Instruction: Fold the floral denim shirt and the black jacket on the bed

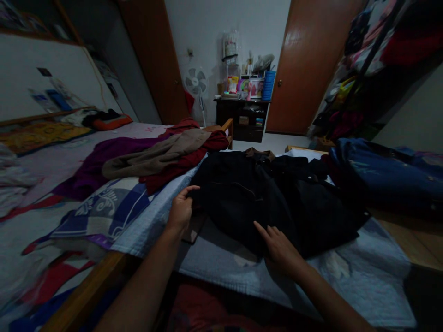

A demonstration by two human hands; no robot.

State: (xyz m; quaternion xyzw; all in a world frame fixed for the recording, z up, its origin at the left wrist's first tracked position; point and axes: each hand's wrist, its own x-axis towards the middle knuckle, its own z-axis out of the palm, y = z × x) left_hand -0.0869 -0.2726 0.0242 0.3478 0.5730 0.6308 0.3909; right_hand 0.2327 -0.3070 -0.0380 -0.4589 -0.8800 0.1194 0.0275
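A black jacket (238, 193) with a brown collar lies spread out on a light blue cloth (214, 258). My left hand (180, 212) is closed on the jacket's left edge, its index finger over the fabric. My right hand (278, 246) rests at the jacket's lower edge with the index finger stretched out and the other fingers slightly bent. What lies beneath its palm is hidden. A flat, dark rectangular thing (193, 231) shows beside my left wrist, partly under the jacket.
On the left, a brown garment (162, 152), a purple one (100, 161) and a blue checked cloth (104, 207) lie heaped on the bed. Folded jeans (377, 170) are at right. Behind stand a fan (196, 83), a dark cabinet (238, 120) and a wooden door (301, 69).
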